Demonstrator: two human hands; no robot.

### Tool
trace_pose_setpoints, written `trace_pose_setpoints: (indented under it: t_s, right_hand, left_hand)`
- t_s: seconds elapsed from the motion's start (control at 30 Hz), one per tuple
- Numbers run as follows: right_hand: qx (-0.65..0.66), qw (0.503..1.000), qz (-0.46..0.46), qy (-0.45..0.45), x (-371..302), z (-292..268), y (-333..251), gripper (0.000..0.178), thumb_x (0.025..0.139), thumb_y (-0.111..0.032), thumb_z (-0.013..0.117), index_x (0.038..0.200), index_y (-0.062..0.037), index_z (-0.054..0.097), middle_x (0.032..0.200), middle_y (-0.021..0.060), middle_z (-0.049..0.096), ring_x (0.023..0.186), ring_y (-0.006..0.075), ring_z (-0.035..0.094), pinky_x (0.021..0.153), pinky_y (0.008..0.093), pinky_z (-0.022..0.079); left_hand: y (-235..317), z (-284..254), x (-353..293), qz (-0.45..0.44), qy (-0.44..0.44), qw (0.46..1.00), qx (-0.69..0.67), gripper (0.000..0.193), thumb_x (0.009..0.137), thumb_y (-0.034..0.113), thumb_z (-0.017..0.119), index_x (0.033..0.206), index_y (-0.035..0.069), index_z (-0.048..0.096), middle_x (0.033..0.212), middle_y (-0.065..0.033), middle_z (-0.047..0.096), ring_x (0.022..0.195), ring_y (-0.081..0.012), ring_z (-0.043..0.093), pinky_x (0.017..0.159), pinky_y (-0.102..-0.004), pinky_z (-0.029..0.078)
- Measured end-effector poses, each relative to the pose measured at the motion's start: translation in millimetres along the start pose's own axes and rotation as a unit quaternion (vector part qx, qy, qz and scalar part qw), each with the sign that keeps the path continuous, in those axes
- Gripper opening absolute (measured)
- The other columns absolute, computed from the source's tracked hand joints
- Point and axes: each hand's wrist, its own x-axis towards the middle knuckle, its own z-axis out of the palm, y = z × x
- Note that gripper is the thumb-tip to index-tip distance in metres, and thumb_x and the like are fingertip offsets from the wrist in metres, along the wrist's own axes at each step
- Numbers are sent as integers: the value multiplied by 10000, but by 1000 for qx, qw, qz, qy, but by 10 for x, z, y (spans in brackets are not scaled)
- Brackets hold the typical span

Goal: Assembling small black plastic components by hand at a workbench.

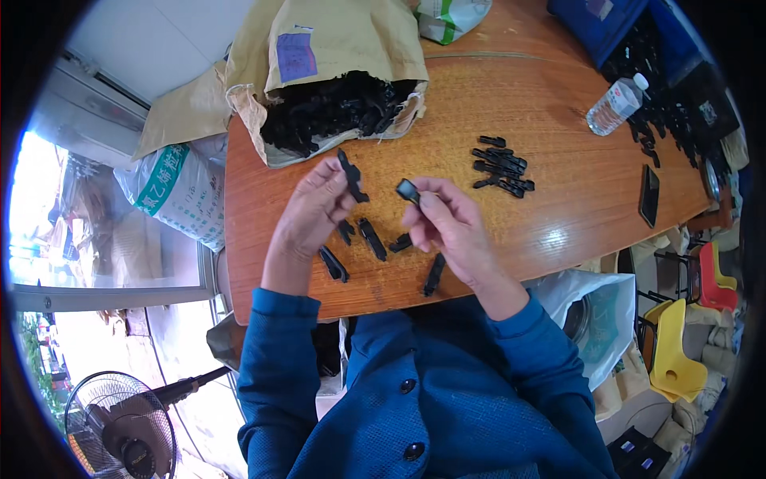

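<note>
My left hand (pixel 309 214) pinches a long black plastic strip (pixel 351 177) upright between thumb and fingers. My right hand (pixel 448 225) holds a small black plastic clip (pixel 408 190) at its fingertips, a little to the right of the strip and apart from it. Both hands hover over a brown wooden table (pixel 558 215). Several loose black plastic pieces (pixel 372 239) lie on the table right under the hands. A pile of joined black pieces (pixel 503 166) lies farther to the right.
A torn brown paper sack (pixel 335 56) spilling black plastic parts lies at the table's far side. A clear water bottle (pixel 616 104), a black phone (pixel 649 195) and more black parts sit at the right. A fan (pixel 120 431) stands on the floor, lower left.
</note>
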Motion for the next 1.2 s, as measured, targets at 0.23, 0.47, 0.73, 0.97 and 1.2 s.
trace_pose_setpoints:
  t_s: [0.23, 0.47, 0.73, 0.97, 1.2]
  right_hand:
    - [-104, 992, -31, -59, -203, 72, -99, 277, 988, -147, 455, 1237, -36, 503, 808, 45, 598, 582, 64, 510, 521, 170, 395]
    - [-494, 819, -271, -106, -377, -74, -221, 401, 869, -3, 581, 1255, -60, 492, 864, 128, 609, 712, 255, 635, 651, 309, 520]
    - [-514, 789, -329, -72, -349, -201, -37, 263, 834, 5, 630, 1084, -42, 562, 797, 127, 571, 668, 265, 617, 568, 310, 498]
    - [-441, 842, -307, 49, -309, -243, 180, 126, 876, 51, 568, 989, -1, 587, 755, 77, 567, 587, 134, 601, 517, 254, 471]
    - [-401, 867, -278, 104, -203, -184, 216, 90, 908, -35, 575, 992, -7, 589, 787, 93, 614, 612, 134, 600, 552, 252, 478]
  left_hand:
    - [-277, 296, -258, -41, -111, 988, -102, 149, 929, 158, 578, 1065, 102, 554, 844, -37, 630, 553, -64, 507, 436, -159, 309]
    - [-329, 343, -287, -97, -167, 979, -69, 147, 938, 137, 558, 1076, 86, 561, 815, -7, 605, 507, -20, 449, 399, -139, 277]
    - [-507, 453, -342, -130, -99, 987, -1, 128, 955, 169, 531, 1001, 58, 577, 787, 9, 580, 522, -32, 443, 425, -149, 301]
    - [-812, 641, -346, 9, 22, 1000, -18, 262, 979, 304, 498, 1042, 71, 601, 972, -33, 603, 836, -102, 574, 753, -257, 458]
    - [-915, 676, -322, 108, -7, 994, -10, 241, 1006, 271, 428, 1124, 65, 465, 1168, -133, 574, 1016, -155, 572, 920, -351, 468]
